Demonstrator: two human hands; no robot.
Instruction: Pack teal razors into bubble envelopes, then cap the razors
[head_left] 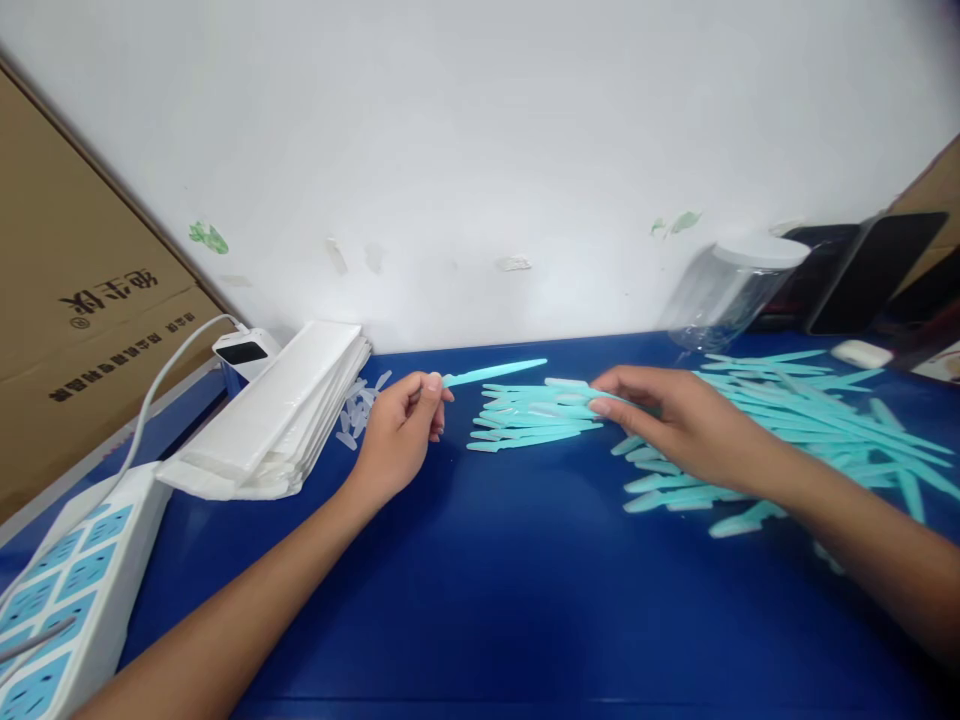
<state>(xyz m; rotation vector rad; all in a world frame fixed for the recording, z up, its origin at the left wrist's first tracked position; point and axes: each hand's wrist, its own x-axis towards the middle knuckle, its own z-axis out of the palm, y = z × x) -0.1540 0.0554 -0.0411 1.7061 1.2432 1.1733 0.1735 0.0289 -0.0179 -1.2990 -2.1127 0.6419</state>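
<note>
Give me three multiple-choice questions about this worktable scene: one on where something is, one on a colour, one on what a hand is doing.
1. Where is the power strip?
A. near left corner
B. far right
C. on the jar

2. What colour are the plastic sticks?
A. red
B. turquoise
C. black

3. The left hand is:
A. flat and empty
B. out of view
C. pinching one stick

Answers: 1 A, it lies at the lower left edge. 2 B, the piles are all turquoise. 3 C, finger and thumb close on the stick's end, while the right hand rests on the neat pile.

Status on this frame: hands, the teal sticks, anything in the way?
Left hand pinching one teal stick, lifted off the blue table. Right hand flat, fingers on the small stick pile. Big loose heap beneath the right forearm.
</note>
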